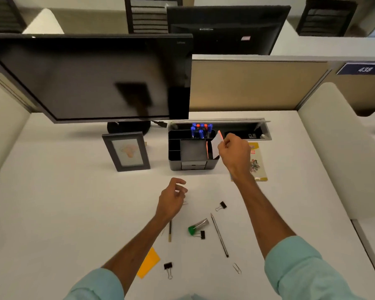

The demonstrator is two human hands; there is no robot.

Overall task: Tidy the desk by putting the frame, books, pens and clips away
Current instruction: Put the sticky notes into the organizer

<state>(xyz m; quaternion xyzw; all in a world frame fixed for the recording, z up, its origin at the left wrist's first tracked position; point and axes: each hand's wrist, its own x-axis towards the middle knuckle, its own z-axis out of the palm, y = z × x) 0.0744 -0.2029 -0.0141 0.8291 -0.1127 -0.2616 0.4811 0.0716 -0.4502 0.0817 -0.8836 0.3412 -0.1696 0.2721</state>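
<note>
A: Item one, right hand (234, 152). What am I logging?

B: I'm seeing its fingers (222, 146) pinching a small white card with an orange edge (217, 142), tilted over the right compartment of the black organiser (191, 152). Blue pens (200, 129) are standing in the rear compartment.

A: Left hand (171, 200)?

B: I'm noting it hovering over the surface (74, 202), fingers loosely curled, holding nothing I can make out; a thin clip may be lying beneath it, too faint to confirm.

A: Outstanding stock?

B: Frame (127, 151) standing left of the organiser; book (258, 163) lying flat to its right, partly under the right wrist. Loose: three binder clips (221, 205), paper clip (236, 267), pencil (219, 234), shorter pen (170, 231), green-capped tube (198, 226), orange note (148, 263).

A: Risks?

B: I'm judging the card could catch the compartment wall and bend or slip outside. The left forearm, sweeping low, could scatter the clips.
</note>
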